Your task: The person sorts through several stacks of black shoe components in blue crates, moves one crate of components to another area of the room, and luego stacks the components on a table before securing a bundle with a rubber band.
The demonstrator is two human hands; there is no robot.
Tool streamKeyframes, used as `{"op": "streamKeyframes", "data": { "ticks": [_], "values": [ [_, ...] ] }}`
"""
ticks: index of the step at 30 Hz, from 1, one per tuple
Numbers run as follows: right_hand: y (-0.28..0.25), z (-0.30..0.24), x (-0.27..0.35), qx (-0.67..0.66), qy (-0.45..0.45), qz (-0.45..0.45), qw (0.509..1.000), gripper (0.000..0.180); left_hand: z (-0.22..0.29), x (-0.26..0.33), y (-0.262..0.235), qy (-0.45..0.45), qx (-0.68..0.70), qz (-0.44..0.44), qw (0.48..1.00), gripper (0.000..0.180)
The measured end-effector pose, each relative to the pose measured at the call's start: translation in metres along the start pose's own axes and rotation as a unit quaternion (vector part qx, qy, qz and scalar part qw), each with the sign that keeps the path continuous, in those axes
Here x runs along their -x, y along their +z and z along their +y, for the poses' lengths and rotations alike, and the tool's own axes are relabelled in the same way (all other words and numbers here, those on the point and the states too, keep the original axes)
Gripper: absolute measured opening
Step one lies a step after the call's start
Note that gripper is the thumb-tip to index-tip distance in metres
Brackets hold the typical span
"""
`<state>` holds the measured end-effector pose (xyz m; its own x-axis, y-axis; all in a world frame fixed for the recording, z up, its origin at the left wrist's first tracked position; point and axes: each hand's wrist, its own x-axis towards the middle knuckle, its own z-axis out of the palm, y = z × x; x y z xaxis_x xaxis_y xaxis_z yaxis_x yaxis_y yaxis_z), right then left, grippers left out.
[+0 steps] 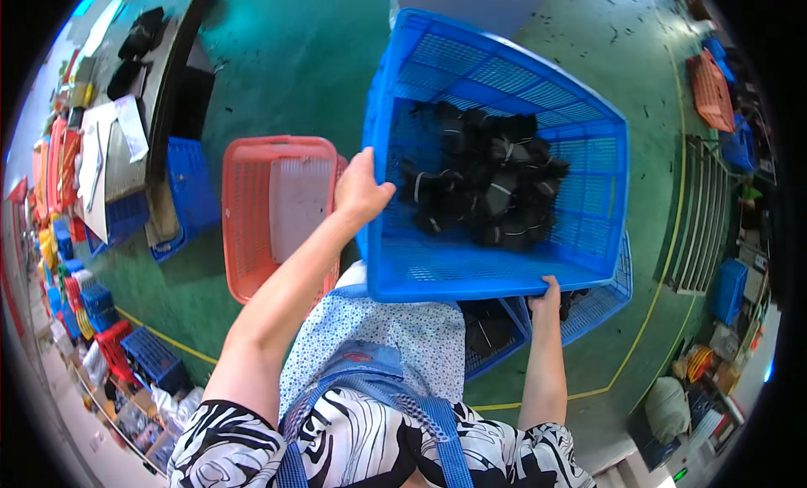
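A large blue plastic basket (496,279) with mesh walls is held up in front of me, tilted so that I look into it. Inside lies a heap of black bundles (498,185), some with a pale band around them; their kind I cannot make out. My left hand (361,188) grips the basket's left rim, thumb over the edge. At the near rim, toward the right corner, my right hand (547,295) has its thumb on top, and its fingers are hidden below.
An orange basket (235,227) stands on the green floor to the left. More blue baskets (607,307) with black items sit below the held one. A workbench (160,76) is at the far left, and a metal grate (698,219) lies at the right.
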<state>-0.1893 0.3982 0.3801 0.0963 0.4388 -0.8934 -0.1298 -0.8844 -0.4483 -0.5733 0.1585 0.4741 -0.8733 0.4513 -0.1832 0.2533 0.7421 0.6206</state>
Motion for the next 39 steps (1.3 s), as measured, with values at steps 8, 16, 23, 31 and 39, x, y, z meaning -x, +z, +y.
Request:
{"op": "streamKeyframes", "data": {
  "ticks": [8,16,23,31,39],
  "values": [
    [0.001,0.019,0.046,-0.052,0.067,0.039,0.996,0.039,0.050,0.013,-0.079,0.063,-0.097,-0.068,0.991,0.045],
    [0.009,-0.025,0.112,0.043,0.054,-0.081,0.994,0.041,0.071,0.074,-0.170,0.019,-0.100,-0.019,0.995,0.041],
    [-0.015,-0.059,0.141,0.136,0.055,-0.119,0.982,0.041,0.076,0.194,-0.191,-0.050,0.034,0.081,0.995,0.041],
    [-0.036,-0.121,0.117,0.238,0.043,-0.244,0.939,0.037,0.096,0.342,-0.131,-0.119,0.208,0.212,0.947,0.055],
    [0.045,-0.097,0.191,0.427,0.037,-0.367,0.826,0.036,0.029,0.445,-0.120,-0.302,0.239,0.312,0.869,0.045]
  ]
}}
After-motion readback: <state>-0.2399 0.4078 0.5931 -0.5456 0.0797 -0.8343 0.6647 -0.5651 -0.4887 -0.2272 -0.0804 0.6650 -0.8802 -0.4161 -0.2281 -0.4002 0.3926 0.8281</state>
